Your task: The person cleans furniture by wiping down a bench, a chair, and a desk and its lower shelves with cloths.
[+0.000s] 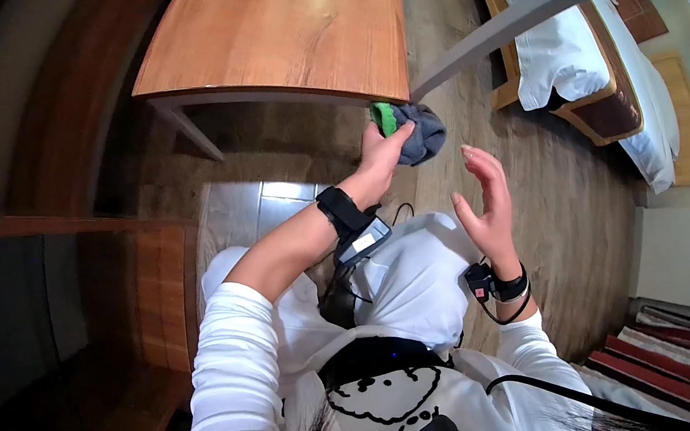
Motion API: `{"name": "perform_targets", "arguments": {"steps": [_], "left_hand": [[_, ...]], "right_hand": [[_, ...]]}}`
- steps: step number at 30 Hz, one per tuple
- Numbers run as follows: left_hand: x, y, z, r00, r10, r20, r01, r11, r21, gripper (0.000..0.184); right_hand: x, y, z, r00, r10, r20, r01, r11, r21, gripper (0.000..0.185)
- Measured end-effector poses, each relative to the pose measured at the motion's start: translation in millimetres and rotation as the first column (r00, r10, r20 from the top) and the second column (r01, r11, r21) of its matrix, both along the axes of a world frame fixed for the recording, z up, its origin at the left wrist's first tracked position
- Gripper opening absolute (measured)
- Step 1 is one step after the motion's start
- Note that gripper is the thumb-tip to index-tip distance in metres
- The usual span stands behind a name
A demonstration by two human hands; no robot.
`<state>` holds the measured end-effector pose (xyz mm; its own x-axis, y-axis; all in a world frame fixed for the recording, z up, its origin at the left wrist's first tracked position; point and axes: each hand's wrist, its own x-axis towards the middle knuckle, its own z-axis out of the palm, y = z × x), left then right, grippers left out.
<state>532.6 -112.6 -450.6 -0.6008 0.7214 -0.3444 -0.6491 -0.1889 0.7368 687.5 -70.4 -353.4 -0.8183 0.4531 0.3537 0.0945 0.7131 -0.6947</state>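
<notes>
A bunched dark grey cloth with a bright green part (420, 135) is in my left hand (379, 160), thumb on top and the other fingers mostly hidden. It sits right at the near corner of the wooden table (281, 24), by the grey table leg; whether it touches the wood I cannot tell. To the right of the cloth and apart from it, my right hand (491, 207) is raised with thumb and fingers spread, holding nothing. Each wrist wears a black strap with a small device, the left one (361, 235) being larger.
Beds with white bedding (558, 59) stand at the upper right, near a grey metal bar (537, 8). A dark wooden cabinet (155, 288) is on the left. Red striped fabric (662, 364) lies at the lower right. A black cable (560, 397) runs across my right side.
</notes>
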Motion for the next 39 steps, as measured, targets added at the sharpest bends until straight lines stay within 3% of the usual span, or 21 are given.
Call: {"name": "perform_targets", "arguments": {"steps": [5, 7, 13, 20, 23, 26, 28, 30, 34, 39], "left_hand": [[-11.2, -17.4, 10.7, 0.997, 0.081, -0.016, -0.081, 0.996, 0.026, 0.022], [-17.8, -23.3, 13.6, 0.983, 0.106, -0.148, -0.12, 0.989, -0.089, 0.017], [-53.4, -63.7, 20.4, 0.963, 0.215, -0.16, -0.231, 0.969, -0.089, 0.014], [-90.7, -97.4, 13.2, 0.932, 0.33, -0.154, -0.344, 0.936, -0.08, 0.012], [-111.3, -126.2, 20.2, 0.891, 0.4, -0.213, -0.425, 0.901, -0.085, 0.012], [-146.2, -159.4, 14.4, 0.821, 0.388, -0.419, -0.511, 0.826, -0.236, 0.01], [-154.9, -167.0, 15.0, 0.752, 0.484, -0.448, -0.599, 0.785, -0.156, 0.01], [-169.6, -180.0, 22.5, 0.779, 0.514, -0.359, -0.586, 0.8, -0.127, 0.01], [-188.2, -194.1, 14.4, 0.713, 0.577, -0.398, -0.668, 0.732, -0.135, 0.011], [-207.3, -221.5, 9.7, 0.671, 0.714, -0.2, -0.733, 0.679, -0.032, 0.023]], "right_hand": [[-8.1, 2.0, 2.7, 0.999, -0.026, -0.028, 0.026, 1.0, -0.004, 0.04], [-10.5, 3.8, 4.5, 0.998, -0.031, -0.045, 0.029, 0.998, -0.05, 0.039], [-17.0, 9.7, 4.7, 0.995, -0.026, -0.1, 0.014, 0.993, -0.118, 0.035], [-23.0, 14.8, 7.4, 0.998, 0.016, -0.062, -0.016, 1.0, -0.003, 0.028], [-20.0, 10.6, 3.2, 0.998, 0.037, -0.045, -0.039, 0.998, -0.045, 0.028], [-17.7, 6.4, 2.0, 0.998, 0.053, 0.021, -0.052, 0.998, -0.048, 0.027], [-15.9, 5.4, 2.8, 0.998, 0.028, 0.054, -0.026, 0.999, -0.031, 0.026], [-15.6, 3.4, 2.6, 0.998, 0.027, 0.055, -0.024, 0.999, -0.041, 0.025], [-14.4, -0.2, 7.9, 0.998, 0.04, 0.046, -0.039, 0.999, -0.03, 0.024], [-13.2, 1.5, 5.8, 0.996, 0.04, 0.079, -0.042, 0.999, 0.027, 0.024]]}}
